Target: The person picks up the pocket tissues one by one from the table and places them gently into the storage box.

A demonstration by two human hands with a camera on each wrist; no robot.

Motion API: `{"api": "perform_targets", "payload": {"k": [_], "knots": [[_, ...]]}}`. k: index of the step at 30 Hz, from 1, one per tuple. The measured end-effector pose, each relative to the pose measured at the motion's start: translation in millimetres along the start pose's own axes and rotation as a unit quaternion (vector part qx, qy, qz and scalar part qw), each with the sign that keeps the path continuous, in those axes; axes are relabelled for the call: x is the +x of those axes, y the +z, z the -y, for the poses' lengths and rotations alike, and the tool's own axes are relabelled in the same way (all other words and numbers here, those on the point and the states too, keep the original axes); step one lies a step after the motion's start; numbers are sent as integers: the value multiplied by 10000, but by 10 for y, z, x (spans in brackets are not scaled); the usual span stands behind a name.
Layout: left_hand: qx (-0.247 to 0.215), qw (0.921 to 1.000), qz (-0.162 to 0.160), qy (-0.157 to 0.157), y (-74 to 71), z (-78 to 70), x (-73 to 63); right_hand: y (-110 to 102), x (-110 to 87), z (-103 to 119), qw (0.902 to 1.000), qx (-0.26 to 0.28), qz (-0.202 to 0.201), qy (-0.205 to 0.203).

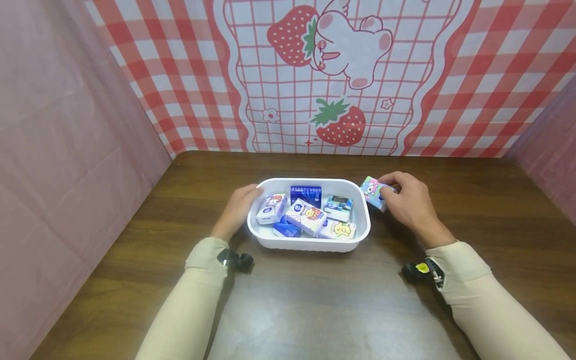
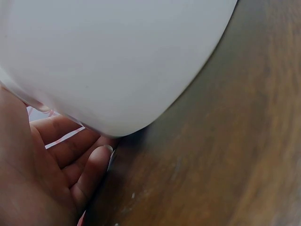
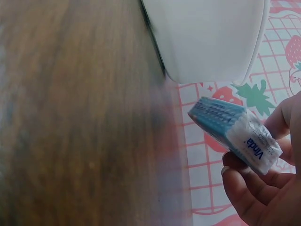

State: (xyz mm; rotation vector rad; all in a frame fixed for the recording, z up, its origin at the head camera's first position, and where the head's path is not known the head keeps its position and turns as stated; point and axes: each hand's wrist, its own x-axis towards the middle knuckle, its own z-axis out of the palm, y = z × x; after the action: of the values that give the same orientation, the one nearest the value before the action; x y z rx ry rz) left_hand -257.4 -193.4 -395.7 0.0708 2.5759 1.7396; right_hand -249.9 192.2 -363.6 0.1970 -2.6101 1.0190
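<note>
A white plastic basin [image 1: 310,244] stands on the table with several small tissue packs inside. My left hand [image 1: 238,207] grips its left end at the rim; in the left wrist view the fingers [image 2: 70,146] lie curled against the outer wall, and the thumb is hard to make out. Just beyond the basin's right end, my right hand [image 1: 409,200] pinches a colourful tissue pack [image 1: 372,192] between thumb and fingers. In the right wrist view this tissue pack [image 3: 235,132] shows a blue side and a white wrapper end marked Vinda, apart from the basin wall [image 3: 207,42].
In the basin lie a dark blue pack [image 1: 306,195], a green-blue pack [image 1: 338,207], a purple-white pack [image 1: 272,207] and others, some overlapping. Brown wooden table [image 1: 315,300] surrounds the basin. Behind it hangs a red-and-white checked cloth [image 1: 189,75]; a pinkish sheet [image 1: 67,175] covers the left side.
</note>
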Motion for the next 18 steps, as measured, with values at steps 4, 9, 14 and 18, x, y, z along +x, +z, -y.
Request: {"api": "perform_targets", "payload": {"k": [4,9,14,18], "knots": [[14,10000,18,-35,-5,1,-2,6,3,-3,9998,-7,-175,14],[37,10000,7,-6,-7,1,-6,8,10,1,9992,82,-373,71],[29,10000,2,27,-4,2,-7,0,-1,10,9987,260,-371,249],[31,10000,-1,48,-1,4,-4,-4,-5,11,9983,326,-356,313]]}}
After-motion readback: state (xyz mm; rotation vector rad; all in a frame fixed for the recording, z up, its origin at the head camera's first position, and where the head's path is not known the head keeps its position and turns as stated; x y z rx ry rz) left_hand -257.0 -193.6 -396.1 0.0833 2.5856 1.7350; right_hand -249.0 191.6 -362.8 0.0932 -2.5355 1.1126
